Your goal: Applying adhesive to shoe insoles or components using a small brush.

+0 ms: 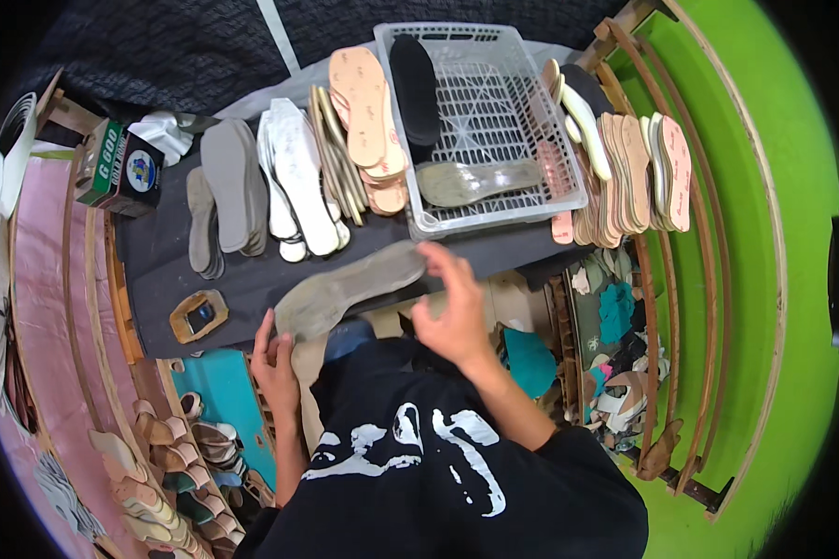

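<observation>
The left hand [275,368] is pinching the heel end of a grey insole [350,289] over the near desk [158,279] edge, while the right hand [452,312] is resting spread fingers [447,265] on its toe end; beyond, a white basket [480,121] is holding another insole [475,180].

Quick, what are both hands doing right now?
Left hand: holding one end of the grey insole.
Right hand: fingers open, touching its other end.

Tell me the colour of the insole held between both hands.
Grey-olive insole, clearest in the head view.
</observation>
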Demonstrator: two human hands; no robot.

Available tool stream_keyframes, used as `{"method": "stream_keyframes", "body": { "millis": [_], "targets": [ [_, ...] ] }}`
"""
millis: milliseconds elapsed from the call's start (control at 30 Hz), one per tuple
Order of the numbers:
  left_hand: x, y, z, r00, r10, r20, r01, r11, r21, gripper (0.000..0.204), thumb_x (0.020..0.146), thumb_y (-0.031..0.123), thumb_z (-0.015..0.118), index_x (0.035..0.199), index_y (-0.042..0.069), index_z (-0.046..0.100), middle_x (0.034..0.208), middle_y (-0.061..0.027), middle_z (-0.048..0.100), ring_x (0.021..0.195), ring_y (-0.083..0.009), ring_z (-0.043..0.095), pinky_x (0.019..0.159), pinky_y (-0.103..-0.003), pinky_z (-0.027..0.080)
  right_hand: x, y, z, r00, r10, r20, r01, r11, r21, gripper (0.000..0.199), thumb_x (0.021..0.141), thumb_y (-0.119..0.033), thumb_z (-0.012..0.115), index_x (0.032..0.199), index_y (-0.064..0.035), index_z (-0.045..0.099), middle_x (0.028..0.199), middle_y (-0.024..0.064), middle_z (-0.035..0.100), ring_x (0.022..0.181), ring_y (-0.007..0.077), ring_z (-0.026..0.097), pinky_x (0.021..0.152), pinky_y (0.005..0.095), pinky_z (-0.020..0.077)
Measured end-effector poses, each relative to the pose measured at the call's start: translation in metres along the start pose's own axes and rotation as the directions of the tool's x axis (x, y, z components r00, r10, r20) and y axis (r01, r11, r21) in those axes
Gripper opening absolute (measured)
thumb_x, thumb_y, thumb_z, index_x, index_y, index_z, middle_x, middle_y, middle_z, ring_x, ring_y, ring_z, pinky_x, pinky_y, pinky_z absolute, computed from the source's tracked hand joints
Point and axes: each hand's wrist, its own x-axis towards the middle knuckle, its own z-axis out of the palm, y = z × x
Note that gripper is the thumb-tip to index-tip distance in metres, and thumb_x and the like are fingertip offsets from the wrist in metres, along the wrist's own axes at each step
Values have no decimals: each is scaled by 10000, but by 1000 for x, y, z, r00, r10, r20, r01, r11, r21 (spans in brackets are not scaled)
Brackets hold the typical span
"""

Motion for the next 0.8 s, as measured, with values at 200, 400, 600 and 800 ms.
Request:
{"method": "stream_keyframes", "body": {
  "millis": [200,400,600,800],
  "targets": [
    [33,92,112,894,343,289,-340,938,-61,508,1001,66,679,1490,-31,579,1469,-121,591,1109,-183,620,980,-333,524,53,33,-101,965,94,-246,-86,995,42,588,825,73,602,1409,13,582,1343,184,666,1195,267,660,1056,390,535],
    [84,157,207,721,294,628,-483,863,150,608,979,162,726,1519,-33,527,1276,-207,674,1073,-256,638,964,-363,524,108,85,-170,949,234,-210,-264,956,-125,602,883,67,528,1483,42,487,1445,191,606,1298,270,599,1135,370,448],
    [88,162,247,701,282,655,-665,591,457,786,985,282,727,1643,52,364,1183,-262,682,1006,-320,642,941,-416,522,128,124,-166,971,238,-19,-222,871,-439,668,844,-27,591,1494,33,446,1457,316,555,1342,461,549,1172,482,406],
    [88,177,280,809,42,587,-466,654,596,790,995,303,711,1648,44,350,960,-253,703,782,-321,676,865,-436,534,149,137,-166,937,339,82,-258,830,-494,722,847,-68,623,1517,51,381,1389,400,517,1319,587,479,1161,587,387]
  ]
}}
